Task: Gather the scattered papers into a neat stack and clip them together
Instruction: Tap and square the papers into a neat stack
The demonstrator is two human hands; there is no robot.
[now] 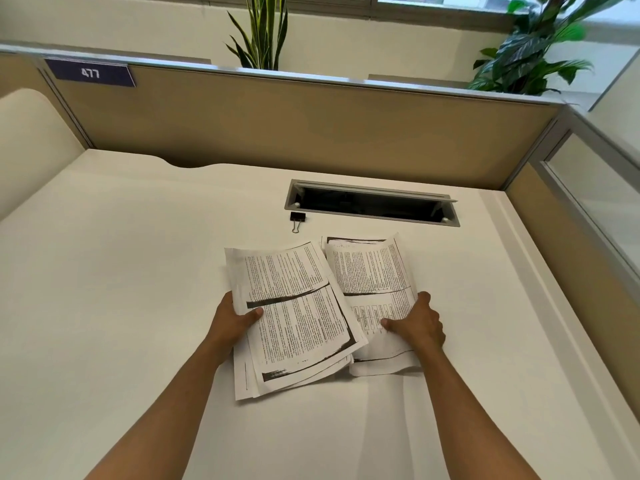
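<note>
Left hand fingers hidden under papers; print illegible.

Both bare forearms extend forward from the lower frame edge, converging slightly toward centre. Left hand: wrist roughly straight, thumb laid flat on top of the left edge of the papers, remaining fingers hidden beneath the sheets, so the grip is a pinch on that edge. Right hand: knuckles up, thumb pressing down on the sheets at their right side, fingers curled around the right edge; the two hands are apart, flanking the pile.
</note>
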